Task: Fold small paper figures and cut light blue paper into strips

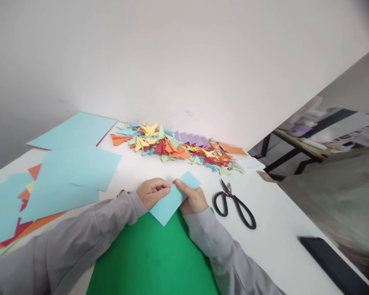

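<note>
A small light blue rectangle of paper [169, 205] is held slantwise in front of me, over the far edge of a green mat [153, 254]. My left hand [153, 192] pinches its upper left edge between thumb and fingers. On the other side, my right hand [193, 198] grips the paper with the thumb on top and the fingers underneath, mostly hidden. Black-handled scissors [233, 200] lie to the right of my right hand, blades pointing away and slightly apart.
Many folded paper planes [172, 149] are heaped along the wall, with a purple row [192, 139] among them. Large light blue sheets [70, 176] and coloured scraps lie at left. A black flat object [332, 262] rests near the right table edge.
</note>
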The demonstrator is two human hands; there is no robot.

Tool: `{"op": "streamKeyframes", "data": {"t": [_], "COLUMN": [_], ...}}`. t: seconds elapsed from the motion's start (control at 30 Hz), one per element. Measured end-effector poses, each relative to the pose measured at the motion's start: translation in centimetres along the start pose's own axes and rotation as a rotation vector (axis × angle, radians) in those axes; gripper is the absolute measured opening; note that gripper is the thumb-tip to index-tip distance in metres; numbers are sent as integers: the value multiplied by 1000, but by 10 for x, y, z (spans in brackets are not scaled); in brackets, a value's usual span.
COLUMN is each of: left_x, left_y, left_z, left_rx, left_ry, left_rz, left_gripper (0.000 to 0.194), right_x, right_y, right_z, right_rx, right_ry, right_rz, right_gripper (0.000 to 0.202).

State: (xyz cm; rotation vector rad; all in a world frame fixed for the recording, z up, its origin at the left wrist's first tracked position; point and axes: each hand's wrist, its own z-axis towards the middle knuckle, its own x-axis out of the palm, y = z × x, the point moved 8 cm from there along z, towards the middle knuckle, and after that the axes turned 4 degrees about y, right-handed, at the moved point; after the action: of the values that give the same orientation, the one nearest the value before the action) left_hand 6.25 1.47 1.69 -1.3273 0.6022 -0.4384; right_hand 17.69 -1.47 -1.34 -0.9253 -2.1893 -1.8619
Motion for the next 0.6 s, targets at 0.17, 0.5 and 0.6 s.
{"op": "streamKeyframes", "data": {"t": [0.17, 0.5, 0.6], "left_x": [4, 3, 3], "left_y": [1, 12, 13], "left_z": [1, -2, -4], "left_rx": [46, -61, -109], "left_ry": [31, 7, 10], "left_rz": [100, 95, 60], "left_gripper": [24, 19, 17], "right_x": [0, -25, -31], "right_y": [4, 15, 15], "right_z": [-1, 15, 19], "right_rx": [-77, -67, -56], "right_ry": [-29, -130, -150], "right_rz": [-20, 124, 157], "right_gripper": [25, 19, 19]}}
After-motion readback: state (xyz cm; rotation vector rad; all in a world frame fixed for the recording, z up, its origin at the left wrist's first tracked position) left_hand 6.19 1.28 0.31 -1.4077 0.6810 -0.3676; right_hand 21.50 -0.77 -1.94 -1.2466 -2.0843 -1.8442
